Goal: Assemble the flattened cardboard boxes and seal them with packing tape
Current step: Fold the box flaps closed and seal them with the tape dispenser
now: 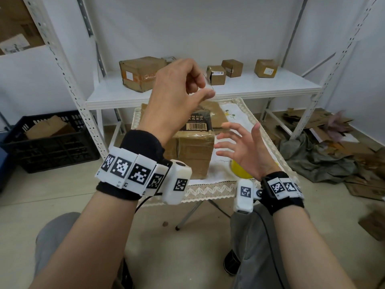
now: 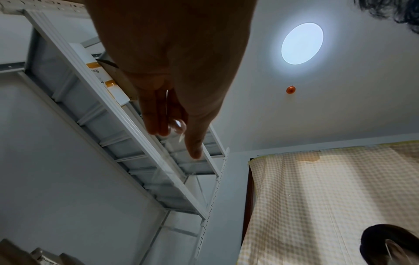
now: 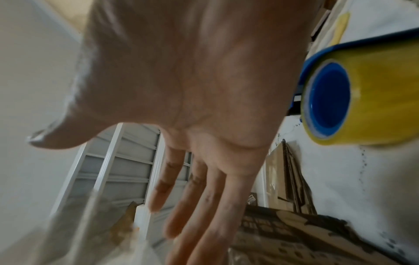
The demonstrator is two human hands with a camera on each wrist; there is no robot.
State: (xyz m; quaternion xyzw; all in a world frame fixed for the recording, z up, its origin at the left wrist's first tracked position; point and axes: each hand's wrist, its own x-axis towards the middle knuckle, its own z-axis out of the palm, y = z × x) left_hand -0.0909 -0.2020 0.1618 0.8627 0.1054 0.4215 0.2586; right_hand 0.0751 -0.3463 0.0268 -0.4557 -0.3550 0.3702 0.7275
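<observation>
The assembled cardboard box [image 1: 194, 147] stands on the small table's lace-edged cloth [image 1: 208, 189] in front of me, taped round its sides; a black label on its top carries a barcode and white Chinese characters, of which I can make out 味升级 and 有来头, the rest hidden behind my left hand. Flattened cardboard [image 1: 216, 113] lies behind it on the same cloth. The yellow roll of packing tape [image 3: 362, 100] on its blue dispenser sits on the cloth just beside my right wrist. On the white shelf [image 1: 260, 85] beyond are several sealed parcels [image 1: 139, 73] with white shipping labels too small to read; a black plastic crate [image 1: 52, 140] with cardboard stands on the floor to the left, and cardboard scraps [image 1: 325, 124] are heaped to the right. My left hand [image 1: 177, 90] is raised above the box, fingers curled, thumb near the fingertips; whether it pinches anything I cannot tell. My right hand [image 1: 243, 151] hangs beside the box, palm toward it, fingers spread, holding nothing.
</observation>
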